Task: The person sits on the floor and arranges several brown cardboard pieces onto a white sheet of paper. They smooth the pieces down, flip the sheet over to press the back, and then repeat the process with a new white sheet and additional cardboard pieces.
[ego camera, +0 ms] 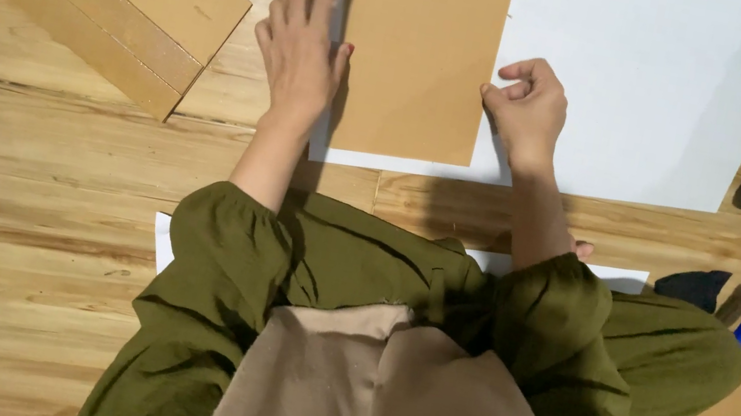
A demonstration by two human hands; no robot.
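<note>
Hands hold a brown rectangular cardboard sheet (418, 52) on white paper (635, 92). Left hand (302, 49) presses flat at 9 o'clock; right hand (527, 109) pinches its 3 o'clock edge. Uneven pressure could slide it crooked.

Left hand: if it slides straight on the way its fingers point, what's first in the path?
Probably nothing: the left hand points up the white sheet alongside the brown card; that way looks free to the frame's top.

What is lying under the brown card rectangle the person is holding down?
A large white sheet lies under the brown card, on the wooden floor. Any marks on the covered part are hidden.
</note>
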